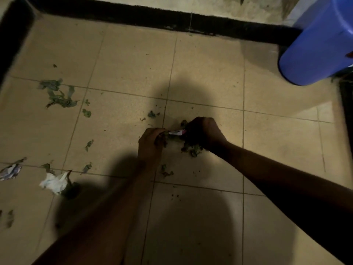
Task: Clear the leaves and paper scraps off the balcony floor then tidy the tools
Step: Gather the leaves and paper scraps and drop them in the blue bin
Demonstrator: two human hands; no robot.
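Both bare hands are down at the beige tiled balcony floor (pixel 210 77), working close together near the middle of the view. The left hand (pixel 150 144) is curled closed around one end of a small white and pink paper scrap (pixel 176 132) along with some dark green leaf bits, and the right hand (pixel 204 134) is clenched over the other end of that scrap and over a clump of dark green wilted leaves (pixel 192 149) that pokes out under its palm onto the tile. Further leaves lie loose on the floor: a larger tangle of green leaf strips (pixel 59 94) to the far left, small fragments (pixel 87 112) just beside it, another bit (pixel 151 114) just beyond the hands, and a few shreds (pixel 166 172) near the left forearm. At the left edge lie a crumpled white paper piece (pixel 54 181) and a crumpled printed bluish paper scrap (pixel 10 171), near each other but apart. A blue plastic bucket (pixel 317 44) stands at the upper right against the black skirting band (pixel 133 16) that runs along the base of the wall. The person's shadow falls across the tiles around the arms, and the picture is dim and slightly blurred.
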